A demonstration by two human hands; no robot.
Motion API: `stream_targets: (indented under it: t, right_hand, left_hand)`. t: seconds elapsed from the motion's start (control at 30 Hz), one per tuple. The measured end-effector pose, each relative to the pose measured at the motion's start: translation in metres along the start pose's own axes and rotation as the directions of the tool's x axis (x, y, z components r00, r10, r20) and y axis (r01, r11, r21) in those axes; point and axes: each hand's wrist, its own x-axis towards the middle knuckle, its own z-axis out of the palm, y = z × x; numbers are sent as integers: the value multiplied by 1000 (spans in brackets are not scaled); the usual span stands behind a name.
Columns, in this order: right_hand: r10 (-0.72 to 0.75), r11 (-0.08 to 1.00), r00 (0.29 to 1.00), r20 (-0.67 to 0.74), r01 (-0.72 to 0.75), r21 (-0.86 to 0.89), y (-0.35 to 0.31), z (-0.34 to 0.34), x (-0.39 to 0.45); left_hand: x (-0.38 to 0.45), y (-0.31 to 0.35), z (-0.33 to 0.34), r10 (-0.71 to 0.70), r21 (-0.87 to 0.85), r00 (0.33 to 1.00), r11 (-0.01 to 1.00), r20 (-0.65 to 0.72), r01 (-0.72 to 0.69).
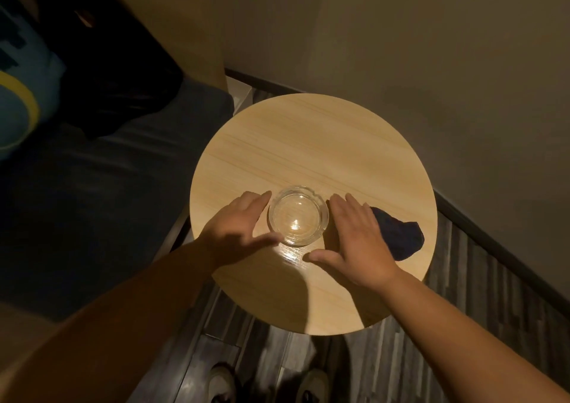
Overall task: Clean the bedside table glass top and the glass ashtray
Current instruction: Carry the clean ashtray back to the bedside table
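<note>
A round clear glass ashtray [296,216] stands on the round, light wood-look bedside table top [311,143], toward its near half. My left hand [237,228] is spread open just left of the ashtray, fingers close to its rim. My right hand [354,236] is spread open just right of it, thumb reaching below the ashtray. Neither hand holds anything. A dark blue cloth [398,236] lies crumpled on the table, partly hidden behind my right hand.
A dark bed [92,186] with a teal and yellow pillow [21,94] lies to the left of the table. Beige walls [431,48] close in behind and to the right. Dark plank floor [481,279] and my shoes [222,381] show below.
</note>
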Motion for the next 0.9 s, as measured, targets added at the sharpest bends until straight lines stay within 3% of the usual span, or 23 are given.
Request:
stream_targets:
  t: [0.1,0.27,0.53,0.73,0.9]
  right_hand:
    - [22,999,998,52,-20,-40,-1,6,16]
    - [50,998,994,94,-47,-34,2,11,30]
    - [23,997,1000,10,-24,78,1,10,32]
    - [16,961,1000,14,-19,277,-13,-11,33]
    - [-22,956,1000,13,17,292,-39,-52,34]
  left_hand:
    - [3,-5,1,15,186,1000,983,6,-15]
    - [20,-6,9,12,208,994,978,107,-34]
    - [20,2,11,9,33,999,999,36,-10]
    - [2,14,-13,6,-351,1000,936,-29,-16]
    - [-23,24,-42,-103,-305,983,951,-155,51]
